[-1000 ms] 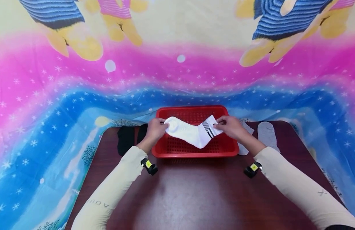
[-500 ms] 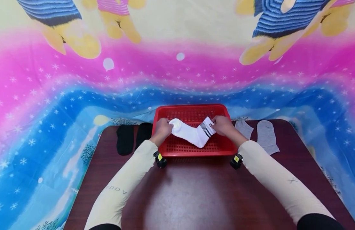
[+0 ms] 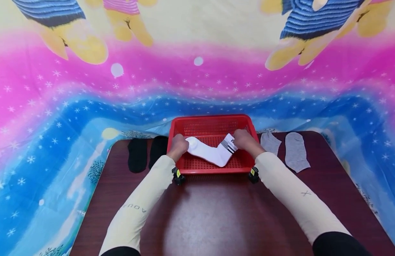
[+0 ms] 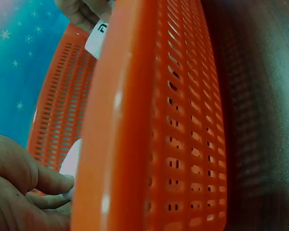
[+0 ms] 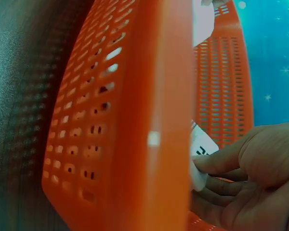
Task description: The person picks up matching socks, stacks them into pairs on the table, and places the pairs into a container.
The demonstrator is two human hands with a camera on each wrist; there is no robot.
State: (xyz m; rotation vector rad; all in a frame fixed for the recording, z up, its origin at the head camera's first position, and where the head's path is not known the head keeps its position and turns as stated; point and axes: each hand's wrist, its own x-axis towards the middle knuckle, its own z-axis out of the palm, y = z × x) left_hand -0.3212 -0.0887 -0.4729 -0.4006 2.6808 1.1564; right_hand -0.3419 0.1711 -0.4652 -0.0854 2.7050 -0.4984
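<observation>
A white sock (image 3: 210, 153) with black stripes at its cuff is stretched between both hands, inside the red plastic basket (image 3: 213, 171). My left hand (image 3: 179, 145) pinches its toe end near the basket's left side. The cuff, printed with dark letters, is pinched by my right hand (image 3: 246, 141) near the right side. In the left wrist view, thumb and fingers (image 4: 53, 180) close on the white fabric behind the basket's front rim, which hides most of the sock. Likewise, the right wrist view has the thumb (image 5: 216, 163) pressing the cuff against the fingers.
Two black socks (image 3: 137, 155) lie left of the basket on the dark red-brown table (image 3: 207, 213). To its right lie two grey socks (image 3: 296, 151). A patterned cloth (image 3: 197, 81) hangs behind the table and along its sides.
Both hands have lowered the white sock into the basket. My right hand has moved left, drawing closer to my left hand, so the right-hand grey socks show more fully.
</observation>
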